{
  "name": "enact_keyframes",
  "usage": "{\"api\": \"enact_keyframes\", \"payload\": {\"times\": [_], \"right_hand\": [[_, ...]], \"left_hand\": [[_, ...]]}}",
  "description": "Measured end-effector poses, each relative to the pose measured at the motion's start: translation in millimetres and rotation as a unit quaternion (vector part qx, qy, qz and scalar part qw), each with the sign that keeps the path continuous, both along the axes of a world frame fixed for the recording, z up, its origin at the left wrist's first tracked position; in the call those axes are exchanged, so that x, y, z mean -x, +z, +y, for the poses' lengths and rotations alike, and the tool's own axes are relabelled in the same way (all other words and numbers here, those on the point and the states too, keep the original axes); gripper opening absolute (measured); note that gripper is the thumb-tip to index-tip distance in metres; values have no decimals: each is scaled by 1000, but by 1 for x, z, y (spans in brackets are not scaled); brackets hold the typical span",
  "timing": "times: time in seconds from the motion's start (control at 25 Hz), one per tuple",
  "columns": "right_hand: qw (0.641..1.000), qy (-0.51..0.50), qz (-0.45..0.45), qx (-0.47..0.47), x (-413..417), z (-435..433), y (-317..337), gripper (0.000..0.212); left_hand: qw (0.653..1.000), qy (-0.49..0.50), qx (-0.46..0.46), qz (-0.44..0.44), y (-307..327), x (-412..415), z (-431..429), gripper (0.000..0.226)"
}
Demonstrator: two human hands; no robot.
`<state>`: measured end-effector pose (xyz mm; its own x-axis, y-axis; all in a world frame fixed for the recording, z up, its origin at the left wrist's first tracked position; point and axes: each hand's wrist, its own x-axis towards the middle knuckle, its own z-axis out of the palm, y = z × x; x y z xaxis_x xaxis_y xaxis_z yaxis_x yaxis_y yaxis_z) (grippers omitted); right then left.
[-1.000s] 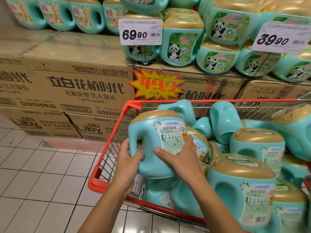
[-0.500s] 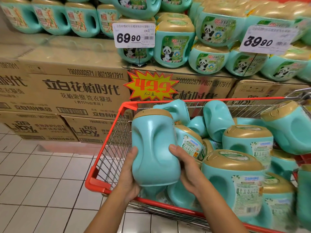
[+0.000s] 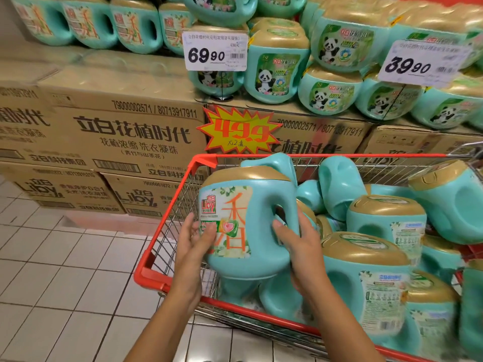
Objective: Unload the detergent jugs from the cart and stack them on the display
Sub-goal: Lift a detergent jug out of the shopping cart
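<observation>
A turquoise detergent jug point(image 3: 258, 226) with a gold cap is held upright above the front left corner of the red wire cart point(image 3: 167, 279). Its front label with "Liby" faces me and its handle is on the right. My left hand point(image 3: 194, 244) lies against the label side with fingers fairly straight. My right hand point(image 3: 298, 244) grips the handle, thumb over the front. Several more jugs point(image 3: 366, 280) lie piled in the cart. The display point(image 3: 277, 71) above the cartons holds rows of stacked jugs.
Brown cardboard cartons point(image 3: 125, 137) form the display's base right behind the cart. Price signs reading 69.90 point(image 3: 214, 52) and 39.90 point(image 3: 420, 65) stand among the jugs, with a yellow starburst tag point(image 3: 239, 131) below. White tiled floor point(image 3: 60, 270) lies to the left.
The jug has been turned about its upright axis: its back label faced me, then its plain side, now its front label. My right hand shifted onto the handle.
</observation>
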<state>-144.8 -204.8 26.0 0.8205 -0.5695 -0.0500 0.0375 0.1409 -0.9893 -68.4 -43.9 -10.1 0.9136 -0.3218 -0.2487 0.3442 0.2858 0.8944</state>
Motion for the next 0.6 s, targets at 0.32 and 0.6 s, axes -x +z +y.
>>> {"api": "enact_keyframes", "payload": {"times": [0.32,0.6], "right_hand": [[995,95,-23,6,-49,51,6,47],[992,103,-20,69,-146,155,10,62]], "left_hand": [[995,17,100,12,12,-39,63,98],[996,42,72,-44,30,-132,168,80]]}}
